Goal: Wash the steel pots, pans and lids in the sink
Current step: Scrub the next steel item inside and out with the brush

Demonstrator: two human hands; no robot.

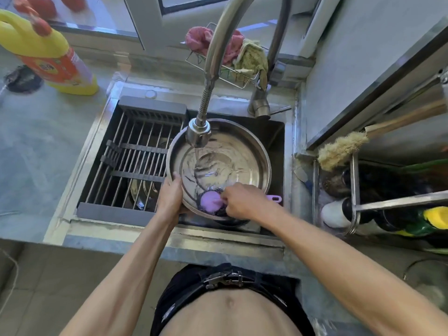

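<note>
A round steel lid is held tilted over the sink, its hollow inner side facing me. Water runs onto it from the spray head of the tap. My left hand grips the lid's left rim, thumb over the edge. My right hand holds a purple scrubbing brush against the lid's lower inner wall; a purple handle end shows past the hand. Another steel pot lies under the rack in the sink's left half.
A grey roll-up drying rack covers the sink's left half. A yellow detergent bottle stands on the counter at back left. Cloths in a wire basket sit behind the tap. At right is a shelf with a brush and bottles.
</note>
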